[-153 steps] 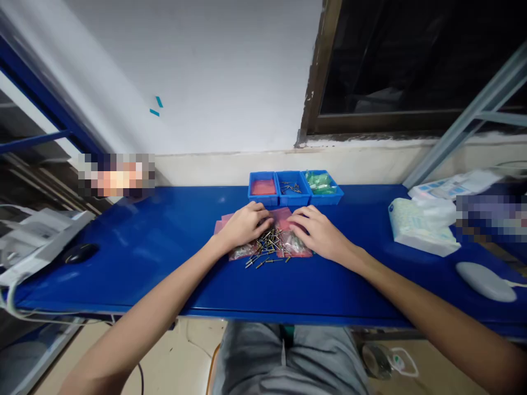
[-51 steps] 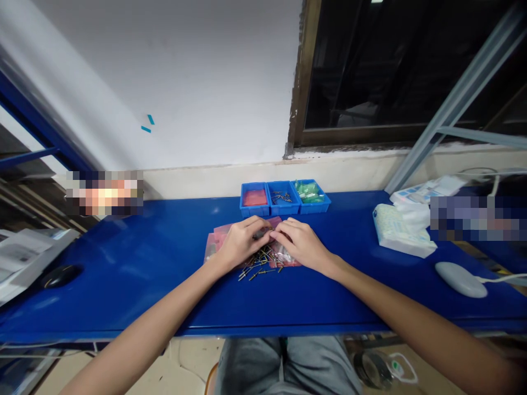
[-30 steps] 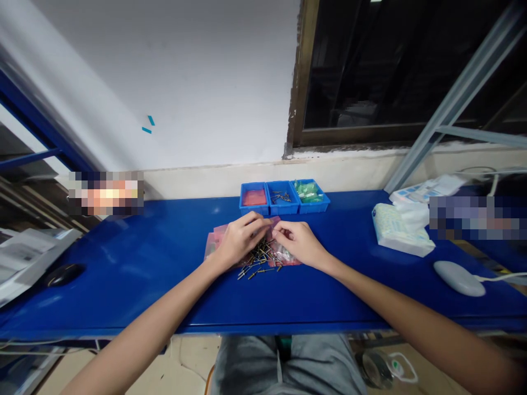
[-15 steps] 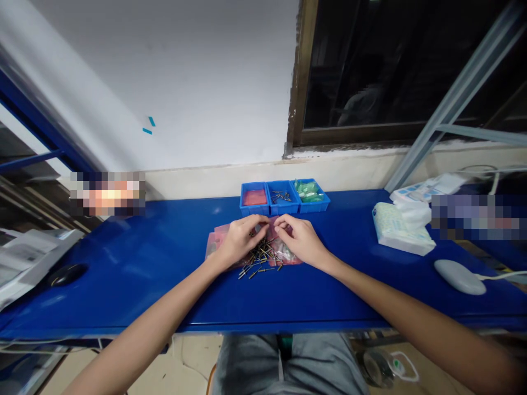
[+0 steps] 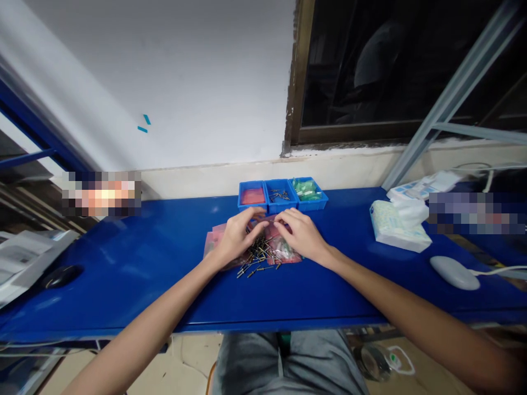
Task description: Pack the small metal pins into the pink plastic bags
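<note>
My left hand (image 5: 237, 235) is over a heap of pop rivets (image 5: 258, 251), its thumb and fingers apart. Just across from it, my right hand (image 5: 303, 233) has its thumb and curled fingers together at the top edge of a pink plastic bag (image 5: 284, 253). That bag has something inside that I cannot make out. More pink bags (image 5: 211, 241) lie beneath and beside my left hand, partly covered by it. A few rivets are scattered in front of the heap on the blue table (image 5: 288, 299).
Behind my hands three blue bins stand in a row: one with pink bags (image 5: 252, 196), one with rivets (image 5: 280, 195), one with green packets (image 5: 305, 189). To the right are a tissue box (image 5: 399, 230) and a grey-white corded device (image 5: 455, 272). A black mouse (image 5: 61, 277) lies left.
The fingers of my left hand have spread away from the thumb. My right hand stays by the pink bag, its fingers shifted slightly. The whole view has moved a little.
</note>
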Motion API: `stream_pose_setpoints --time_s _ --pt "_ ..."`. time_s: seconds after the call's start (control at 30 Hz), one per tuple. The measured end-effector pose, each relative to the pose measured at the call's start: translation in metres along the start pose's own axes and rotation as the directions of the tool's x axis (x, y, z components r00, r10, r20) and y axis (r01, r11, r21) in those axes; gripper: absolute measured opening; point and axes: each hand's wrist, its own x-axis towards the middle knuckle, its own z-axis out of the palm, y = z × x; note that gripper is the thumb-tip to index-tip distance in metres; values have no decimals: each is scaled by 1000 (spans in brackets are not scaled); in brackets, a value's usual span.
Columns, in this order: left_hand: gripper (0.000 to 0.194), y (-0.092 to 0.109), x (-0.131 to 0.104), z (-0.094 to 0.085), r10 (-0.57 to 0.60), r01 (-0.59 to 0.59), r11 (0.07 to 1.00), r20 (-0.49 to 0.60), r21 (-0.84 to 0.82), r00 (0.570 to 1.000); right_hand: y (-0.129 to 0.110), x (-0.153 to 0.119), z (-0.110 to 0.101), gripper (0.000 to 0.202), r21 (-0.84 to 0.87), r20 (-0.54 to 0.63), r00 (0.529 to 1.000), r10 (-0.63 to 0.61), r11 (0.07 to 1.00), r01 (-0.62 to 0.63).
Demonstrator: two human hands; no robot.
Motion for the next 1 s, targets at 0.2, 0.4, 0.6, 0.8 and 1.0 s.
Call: stream_pose_setpoints --time_s 0.2,0.4,0.6,0.8,1.0 --pt "21 -14 3 -8 16 -12 982 -18 189 1000 31 25 -6 26 -358 -126 991 40 930 -83" --pt "19 -20 3 -15 -28 -4 955 105 295 994 29 24 -6 27 -376 -22 1000 2 927 -10" --pt "23 -27 5 -28 -86 -24 929 279 368 956 6 -1 -4 22 -177 234 971 -40 981 83" --pt "28 -29 4 -23 -92 -82 932 450 352 888 3 -4 3 23 -145 285 952 -109 977 155" --pt "25 -21 7 -23 -8 -145 946 469 289 883 2 -4 5 22 -109 258 957 -133 980 166"
